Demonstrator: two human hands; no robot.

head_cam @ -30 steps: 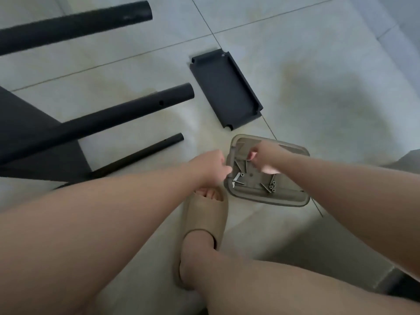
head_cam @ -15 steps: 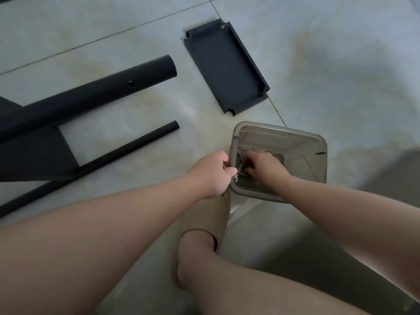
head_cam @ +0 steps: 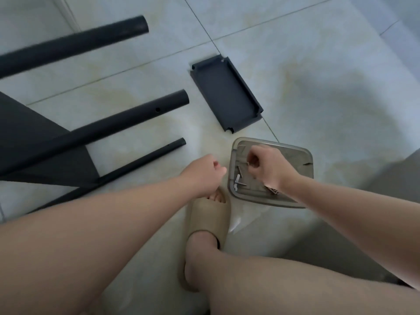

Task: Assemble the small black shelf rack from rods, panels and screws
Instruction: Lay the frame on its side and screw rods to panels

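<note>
The head camera is my only view. The right hand (head_cam: 264, 165) hangs over the clear tray (head_cam: 284, 145) with its fingers curled tight. A small metal tip shows at the fingertips, which I take for a pinched screw (head_cam: 248, 163). The left hand (head_cam: 204, 173) sits just beside the tray's left rim with its fingers curled in, and I cannot tell whether it holds anything. Loose screws (head_cam: 239, 172) lie on the tray floor.

The rack looks far from built: the thick rod (head_cam: 127, 123), the thin rod (head_cam: 141, 160) and the small panel (head_cam: 227, 96) lie apart on the tiles.

I judge two risks. The screw is tiny and barely held, so it could slip, bounce on the hard tile and roll under the slipper (head_cam: 208, 217) or the rods. The right wrist could also catch the light tray's rim and tip the rest out.
</note>
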